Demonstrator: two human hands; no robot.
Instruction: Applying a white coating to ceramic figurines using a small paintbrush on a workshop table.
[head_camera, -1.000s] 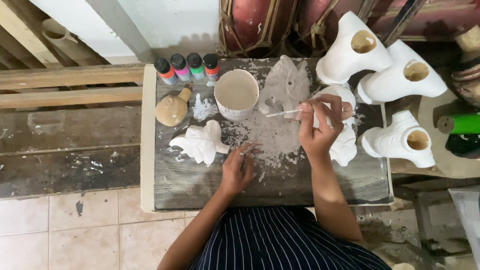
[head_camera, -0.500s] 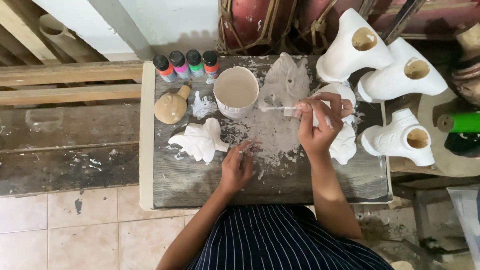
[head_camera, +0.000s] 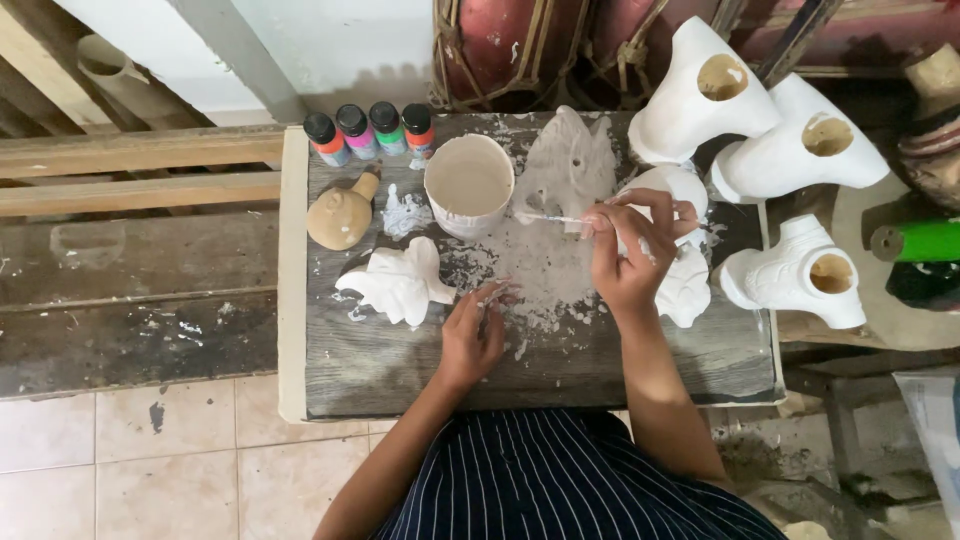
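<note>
The right hand (head_camera: 628, 250) has its grip closed on a thin paint-caked brush (head_camera: 548, 217), tip pointing to nine o'clock beside the chalky cup (head_camera: 468, 185). The left hand (head_camera: 472, 335) rests half-curled on the rough, plaster-spattered wooden counter (head_camera: 380, 370), holding nothing, a lumpy white figurine (head_camera: 398, 283) at its ten o'clock.

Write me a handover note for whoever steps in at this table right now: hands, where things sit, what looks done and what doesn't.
Right hand: pinches a thin brush, tip toward the white cup.
Left hand: rests on the wooden table, fingers on something small that I cannot make out.
Things: four paint bottles at the far edge, caps on; tan gourd-shaped piece beside them; white plaster figure left of the left hand; three large white casts on the right.
Done: nothing shows colour.
Left: all figures are bare white.
</note>
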